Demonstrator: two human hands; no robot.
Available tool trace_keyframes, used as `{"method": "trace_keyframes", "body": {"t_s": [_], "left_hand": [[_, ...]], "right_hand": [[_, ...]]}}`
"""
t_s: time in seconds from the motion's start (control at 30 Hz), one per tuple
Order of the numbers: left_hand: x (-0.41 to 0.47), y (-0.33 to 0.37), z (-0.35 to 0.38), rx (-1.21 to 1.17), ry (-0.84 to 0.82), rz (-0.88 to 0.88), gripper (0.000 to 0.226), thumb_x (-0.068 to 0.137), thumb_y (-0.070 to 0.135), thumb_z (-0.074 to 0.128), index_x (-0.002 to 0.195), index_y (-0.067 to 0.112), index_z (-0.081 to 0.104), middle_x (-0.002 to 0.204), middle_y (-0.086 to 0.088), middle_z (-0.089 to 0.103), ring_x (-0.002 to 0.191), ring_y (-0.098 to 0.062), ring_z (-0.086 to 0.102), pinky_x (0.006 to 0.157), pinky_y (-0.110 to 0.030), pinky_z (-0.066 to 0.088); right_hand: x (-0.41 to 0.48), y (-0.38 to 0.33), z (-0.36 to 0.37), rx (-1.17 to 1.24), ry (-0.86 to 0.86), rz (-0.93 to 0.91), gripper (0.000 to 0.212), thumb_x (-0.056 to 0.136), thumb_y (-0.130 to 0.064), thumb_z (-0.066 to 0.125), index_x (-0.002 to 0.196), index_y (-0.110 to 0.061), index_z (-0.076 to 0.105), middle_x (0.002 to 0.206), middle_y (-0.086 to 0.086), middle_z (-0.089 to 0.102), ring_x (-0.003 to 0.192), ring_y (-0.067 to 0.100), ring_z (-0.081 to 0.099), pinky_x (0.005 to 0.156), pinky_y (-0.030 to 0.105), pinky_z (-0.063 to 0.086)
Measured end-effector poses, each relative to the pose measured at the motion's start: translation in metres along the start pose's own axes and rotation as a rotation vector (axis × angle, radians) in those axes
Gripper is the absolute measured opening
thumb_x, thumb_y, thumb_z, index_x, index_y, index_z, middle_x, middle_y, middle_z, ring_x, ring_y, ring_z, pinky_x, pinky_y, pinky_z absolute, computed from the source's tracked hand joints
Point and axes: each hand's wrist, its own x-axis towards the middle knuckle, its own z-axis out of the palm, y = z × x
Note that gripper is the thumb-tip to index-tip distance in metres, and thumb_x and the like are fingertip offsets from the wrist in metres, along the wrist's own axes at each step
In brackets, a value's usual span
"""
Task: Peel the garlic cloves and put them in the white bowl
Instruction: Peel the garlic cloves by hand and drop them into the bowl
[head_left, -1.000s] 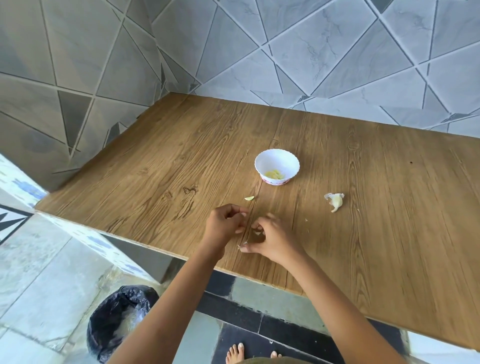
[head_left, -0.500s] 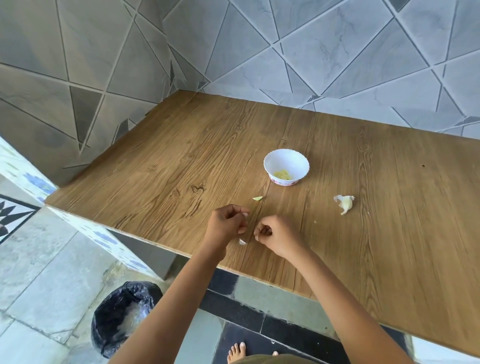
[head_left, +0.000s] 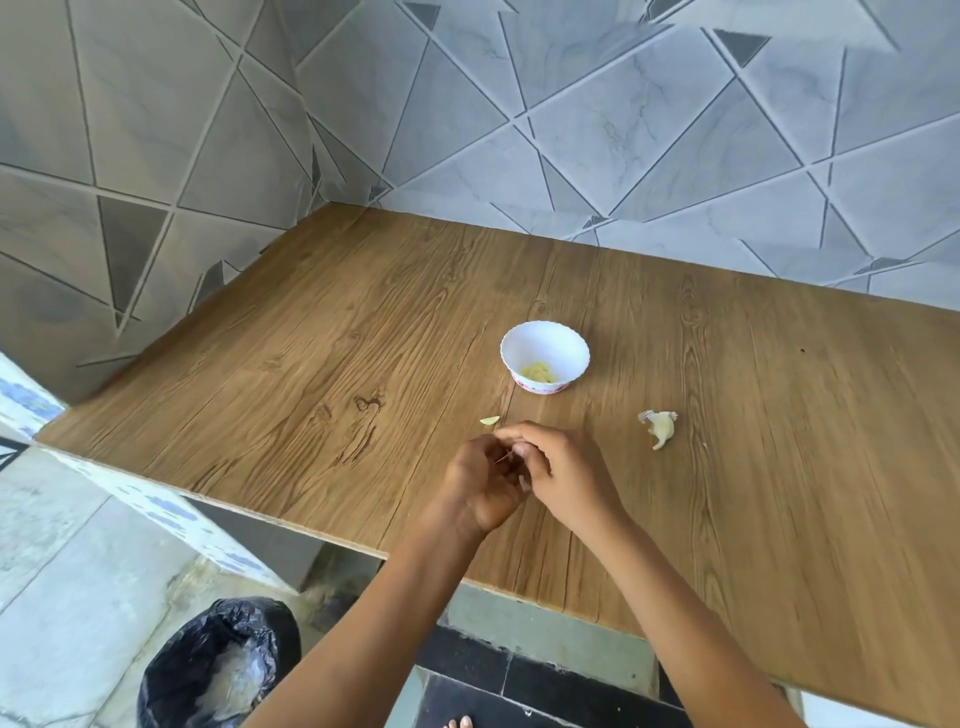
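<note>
A small white bowl (head_left: 545, 356) with peeled yellowish garlic at its bottom stands mid-table. My left hand (head_left: 480, 480) and my right hand (head_left: 563, 475) meet just in front of it, fingers curled together around a small garlic clove that is mostly hidden; a thin strip of skin shows between the fingertips. A loose bit of garlic (head_left: 489, 420) lies just beyond my hands. A partly broken garlic bulb (head_left: 661, 427) with papery skin lies to the right.
The wooden table (head_left: 311, 364) sits in a corner of grey tiled walls. Below its front edge, at the left, a bin with a black bag (head_left: 218, 665) stands on the floor. A toe shows at the bottom edge.
My hands have come together and lifted slightly off the table; before, they were apart near the front edge, picking at small pieces.
</note>
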Motion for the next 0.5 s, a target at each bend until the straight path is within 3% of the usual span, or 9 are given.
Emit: {"method": "trace_keyframes", "body": {"t_s": [0.07,0.13,0.23,0.33,0.43,0.5], "left_hand": [[-0.002,0.001,0.000,0.041,-0.005,-0.011,0.032,0.096,0.012,0.033,0.075,0.003,0.054,0.063,-0.008,0.052,0.052,-0.017,0.054,0.048,-0.026,0.042],[-0.003,0.000,0.001,0.014,-0.026,-0.031,0.029,0.096,0.011,0.036,0.078,0.001,0.056,0.061,-0.009,0.059,0.047,-0.018,0.062,0.049,-0.026,0.050],[-0.005,0.000,-0.001,-0.066,-0.037,-0.041,0.030,0.097,0.011,0.037,0.077,0.000,0.057,0.056,-0.010,0.062,0.057,-0.020,0.064,0.064,-0.029,0.051],[-0.003,0.003,-0.006,-0.156,-0.033,-0.041,0.035,0.098,0.012,0.037,0.077,-0.003,0.060,0.067,-0.015,0.063,0.073,-0.023,0.060,0.065,-0.031,0.056],[-0.003,0.011,-0.012,-0.167,-0.011,0.001,0.034,0.098,0.011,0.036,0.080,-0.005,0.060,0.078,-0.016,0.058,0.076,-0.022,0.057,0.072,-0.030,0.054],[-0.003,0.020,-0.020,-0.160,0.012,0.045,0.034,0.098,0.011,0.034,0.080,-0.004,0.060,0.079,-0.015,0.057,0.076,-0.022,0.056,0.071,-0.028,0.053]], "right_hand": [[0.000,0.001,0.003,0.024,0.049,0.018,0.031,0.082,0.005,0.059,0.100,-0.016,0.072,0.088,-0.005,0.073,0.082,0.010,0.068,0.075,0.026,0.054],[0.001,0.001,0.005,0.044,0.147,0.000,0.025,0.078,0.006,0.063,0.092,-0.013,0.072,0.082,-0.005,0.072,0.076,0.008,0.067,0.071,0.025,0.054],[0.001,-0.002,0.004,0.089,0.253,-0.039,0.019,0.081,0.004,0.064,0.091,-0.010,0.072,0.081,-0.006,0.072,0.076,0.004,0.065,0.070,0.013,0.050],[-0.001,-0.001,0.000,0.135,0.284,-0.019,0.019,0.085,0.003,0.061,0.094,-0.009,0.072,0.087,-0.010,0.070,0.083,0.000,0.063,0.069,0.006,0.046],[-0.008,0.006,-0.004,0.126,0.217,0.008,0.016,0.083,0.000,0.065,0.090,-0.012,0.072,0.083,-0.013,0.068,0.075,0.000,0.063,0.060,0.013,0.049],[-0.015,0.007,-0.006,0.084,0.039,0.049,0.010,0.080,-0.009,0.072,0.088,-0.015,0.072,0.077,-0.012,0.067,0.067,0.003,0.061,0.057,0.016,0.048]]}}
